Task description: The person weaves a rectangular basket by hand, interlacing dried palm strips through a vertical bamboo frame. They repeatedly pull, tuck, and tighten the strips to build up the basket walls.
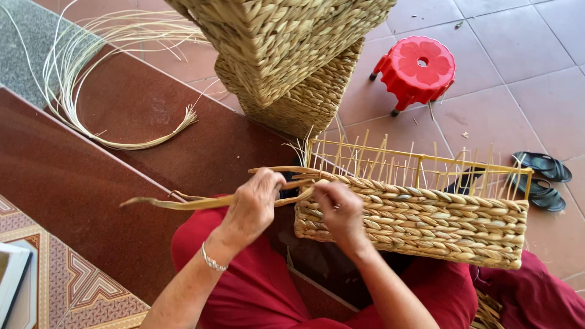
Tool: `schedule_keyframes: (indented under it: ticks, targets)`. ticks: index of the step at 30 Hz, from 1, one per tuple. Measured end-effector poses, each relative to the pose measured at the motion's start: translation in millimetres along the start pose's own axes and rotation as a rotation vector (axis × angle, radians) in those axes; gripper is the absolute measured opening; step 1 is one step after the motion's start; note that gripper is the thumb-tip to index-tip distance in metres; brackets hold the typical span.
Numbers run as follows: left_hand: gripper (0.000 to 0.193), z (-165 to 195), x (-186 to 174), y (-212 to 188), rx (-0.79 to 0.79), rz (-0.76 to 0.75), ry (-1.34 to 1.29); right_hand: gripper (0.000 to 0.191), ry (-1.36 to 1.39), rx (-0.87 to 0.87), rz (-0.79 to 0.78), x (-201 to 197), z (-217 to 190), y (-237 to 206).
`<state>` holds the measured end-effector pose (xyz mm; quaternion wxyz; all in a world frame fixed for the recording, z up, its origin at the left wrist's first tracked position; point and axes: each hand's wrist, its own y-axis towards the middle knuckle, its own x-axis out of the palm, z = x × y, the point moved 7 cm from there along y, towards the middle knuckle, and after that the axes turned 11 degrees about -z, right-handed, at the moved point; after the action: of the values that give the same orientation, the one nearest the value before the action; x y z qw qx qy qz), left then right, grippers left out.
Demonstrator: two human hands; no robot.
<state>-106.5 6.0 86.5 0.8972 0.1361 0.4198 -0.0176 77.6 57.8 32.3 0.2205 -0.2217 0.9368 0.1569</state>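
Weaving on our lap | half-woven basket [420, 222] rests across our knees, light, stiff-framed | left hand [253, 204] pinches the soft flat strand [183, 202] | right hand [341, 210] fingers clenched at the basket's left corner, best gripped there

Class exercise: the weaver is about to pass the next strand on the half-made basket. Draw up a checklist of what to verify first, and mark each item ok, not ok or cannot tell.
1. Left hand has a grip on the flat strand: ok.
2. Right hand steadies the half-woven basket at its corner: ok.
3. Basket rests across the lap: ok.
4. Upright stakes stand free above the woven rows: ok.
5. Spare reed bundle lies on the step: ok.
6. Strand long enough for a full row: cannot tell.
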Motion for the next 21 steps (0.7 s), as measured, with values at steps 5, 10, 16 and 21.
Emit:
schedule_keyframes:
  ticks: [5, 10, 16, 21]
  targets:
    - [0.013, -8.1, 7.5, 29.5, 0.062, 0.092, 0.062, 0.024, -0.399, -0.009, 0.091, -26.4, -3.2, 35.9]
    - [0.010, -18.2, 30.9, 46.3, 0.046, 0.069, 0.000, 0.018, -0.375, 0.052, 0.021, -22.0, 1.9, 39.5]
    - [0.010, -24.2, 47.7, 51.0, 0.095, 0.080, -0.132, 0.012, -0.347, -0.123, 0.065, -29.0, -7.4, 27.4]
    - [0.008, -25.7, 65.4, 61.2, 0.073, 0.013, -0.108, 0.012, -0.290, -0.194, 0.020, -33.1, -12.0, 17.2]
